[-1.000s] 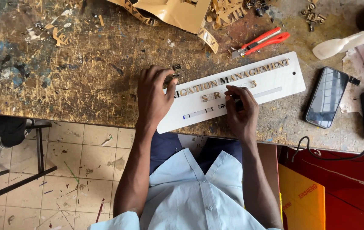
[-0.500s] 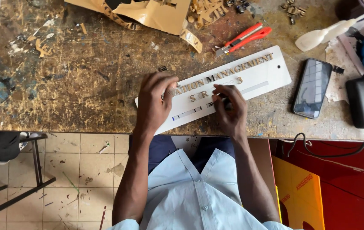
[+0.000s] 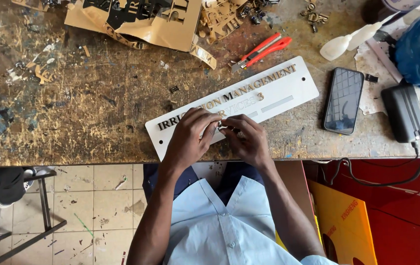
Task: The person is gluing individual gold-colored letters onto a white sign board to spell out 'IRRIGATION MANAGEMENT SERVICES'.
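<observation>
Fingers [image 3: 205, 128] of both hands pinching small pieces, on long white sign plate [image 3: 288, 95], gold raised lettering, lying tilted

A sign plate [image 3: 288, 91] lies slantwise on a workbench [image 3: 72, 122], its near end under the left hand [image 3: 188, 140] and right hand [image 3: 249, 140], which meet fingertip to fingertip. Beyond the plate sit a utility knife [image 3: 261, 50] and a cut sheet [image 3: 141, 19]. To its right lies a phone [image 3: 343, 100], with a power adapter [image 3: 405, 113] farther right.
</observation>
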